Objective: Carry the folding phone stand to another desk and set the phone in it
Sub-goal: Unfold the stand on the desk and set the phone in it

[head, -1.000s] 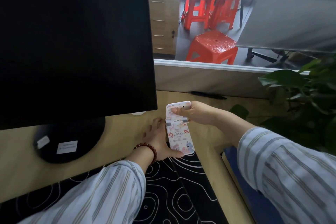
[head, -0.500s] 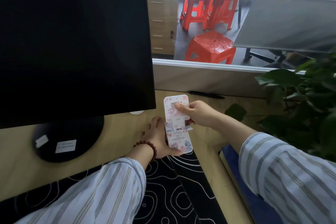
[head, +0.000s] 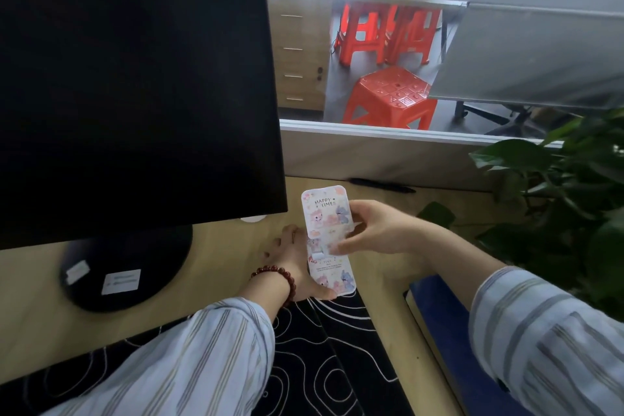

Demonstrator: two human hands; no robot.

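The folding phone stand [head: 327, 240] is a white, pink-patterned plastic piece with cartoon animals and the words "HAPPY TIME". It stands unfolded above the wooden desk [head: 219, 263], right of the monitor base. My left hand [head: 297, 270] holds its lower panel from the left, thumb under the bottom edge. My right hand [head: 374, 230] grips the upper panel from the right, thumb across the hinge area. No phone is in view.
A large black monitor [head: 135, 84] fills the upper left, its round base [head: 128, 267] on the desk. A black patterned mat [head: 320, 355] lies in front. A blue notebook [head: 449, 331] and a leafy plant [head: 567, 206] sit right. A pen [head: 381, 184] lies by the partition; red stools [head: 391, 98] stand beyond.
The upper panel of the stand has been swung up and back, so the stand is now opened out long. My right hand slid from its top edge to its right side.
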